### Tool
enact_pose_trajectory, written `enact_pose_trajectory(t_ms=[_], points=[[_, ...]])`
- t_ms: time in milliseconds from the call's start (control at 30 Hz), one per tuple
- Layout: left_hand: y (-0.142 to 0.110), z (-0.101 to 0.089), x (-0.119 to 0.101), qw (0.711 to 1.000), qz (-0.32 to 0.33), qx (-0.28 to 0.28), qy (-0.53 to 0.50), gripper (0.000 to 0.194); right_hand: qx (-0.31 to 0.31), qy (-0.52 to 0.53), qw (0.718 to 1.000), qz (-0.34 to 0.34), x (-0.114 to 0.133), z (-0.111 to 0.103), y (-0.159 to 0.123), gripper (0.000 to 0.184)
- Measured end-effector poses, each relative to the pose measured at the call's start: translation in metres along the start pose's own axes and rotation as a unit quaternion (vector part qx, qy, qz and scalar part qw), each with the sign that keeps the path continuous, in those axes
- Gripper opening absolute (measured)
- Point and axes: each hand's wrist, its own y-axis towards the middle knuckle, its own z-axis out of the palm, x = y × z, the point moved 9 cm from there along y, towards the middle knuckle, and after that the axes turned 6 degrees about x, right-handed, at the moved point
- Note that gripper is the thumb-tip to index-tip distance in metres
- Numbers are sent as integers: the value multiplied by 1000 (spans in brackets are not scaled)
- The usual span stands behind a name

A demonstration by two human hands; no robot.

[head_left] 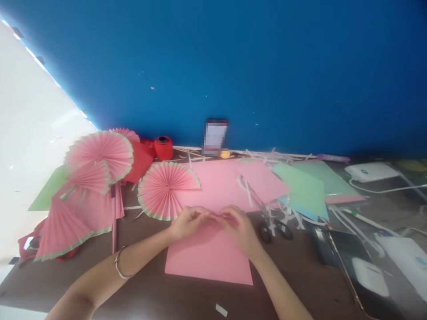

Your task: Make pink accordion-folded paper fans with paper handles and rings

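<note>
A pink sheet of paper (208,262) lies on the brown table in front of me. At its far edge my left hand (190,222) and my right hand (238,233) come close together. Both have thumb and fingers closed in a pinch on that edge, and a narrow strip of it looks turned up between them. Just beyond my left hand is a pleated pink paper fan (160,193) with a pale green rim. Right of my right hand lie black-handled scissors (275,229), partly among white paper strips.
More pleated fans (100,155) are heaped at the left. A red roll (163,149) stands by the blue wall, near a leaning framed item (215,138). Pink and green sheets (303,184) spread behind my hands. Phone (347,249), white case (370,276) and cables lie at the right.
</note>
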Motion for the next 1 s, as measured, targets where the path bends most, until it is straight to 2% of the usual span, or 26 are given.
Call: enact_pose_trajectory(t_ms=[133,267,433,567,800,1000], points=[[1,-3,-1,1000,6,-7,-21,36,35,69,996,41,-9,1,-1,18],[0,-4,-7,999,19,-15,-24,35,46,59,996,55,-13,3,-1,19],[2,-2,-2,995,-2,-29,-98,36,-4,9,999,45,-9,-2,-1,20],[3,-5,12,990,-34,-64,-119,24,-26,-16,999,22,-1,0,-3,22],[-1,-24,10,985,-6,-139,-102,17,-86,20,996,-5,0,-10,-6,15],[-2,-25,8,985,10,-142,-100,17,-66,134,988,49,-16,-7,-1,17]])
